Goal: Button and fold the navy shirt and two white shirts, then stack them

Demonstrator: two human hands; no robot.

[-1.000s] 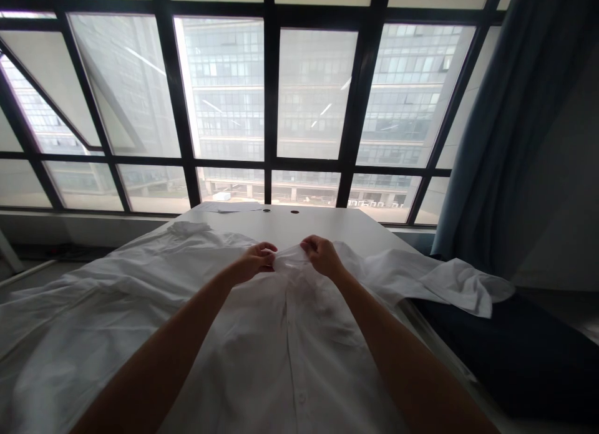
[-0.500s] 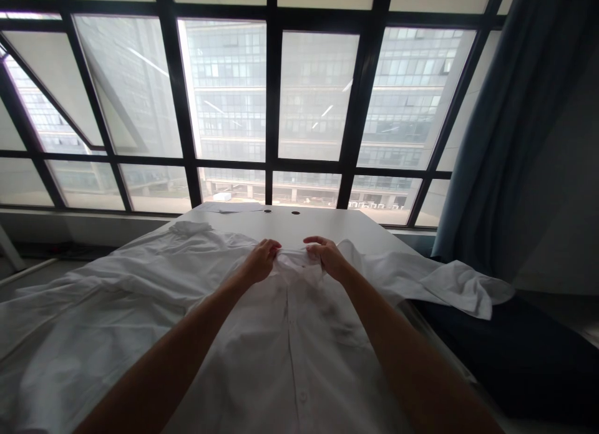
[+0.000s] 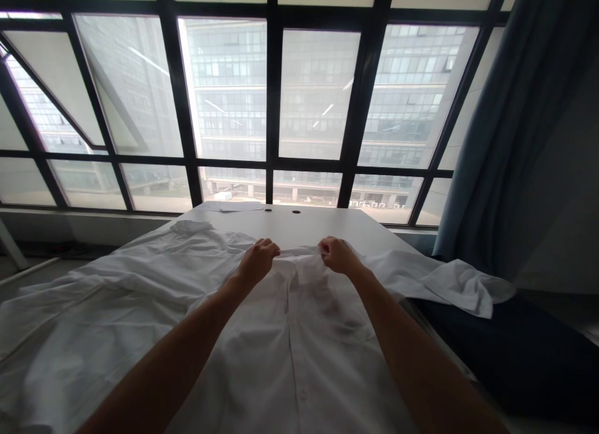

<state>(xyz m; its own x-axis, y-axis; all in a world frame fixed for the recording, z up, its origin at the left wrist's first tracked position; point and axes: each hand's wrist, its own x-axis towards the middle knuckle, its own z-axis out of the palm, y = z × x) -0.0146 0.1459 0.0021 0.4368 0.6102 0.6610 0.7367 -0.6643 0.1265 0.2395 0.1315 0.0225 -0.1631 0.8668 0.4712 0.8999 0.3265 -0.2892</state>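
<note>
A white button-up shirt [image 3: 262, 353] lies front side up on the white table, its button placket running toward me and its sleeves spread to both sides. At the shirt's far end, my left hand [image 3: 258, 259] pinches the collar [image 3: 299, 252] on the left. My right hand [image 3: 339, 256] is closed on the same collar at its right side. Between the two hands the collar edge is drawn nearly straight. The fingertips of both hands are partly hidden by the cloth and knuckles.
The white table [image 3: 327, 225] reaches to a large black-framed window [image 3: 271, 110]. Two dark round holes show near its far edge. A blue curtain [image 3: 486, 141] hangs at the right, above a dark surface [image 3: 524, 359] under the right sleeve. More white cloth [image 3: 93, 309] lies leftward.
My right hand has shifted right and its fingers have closed on the collar. The collar, bunched before, is now stretched straighter between my hands. My left hand has hardly moved.
</note>
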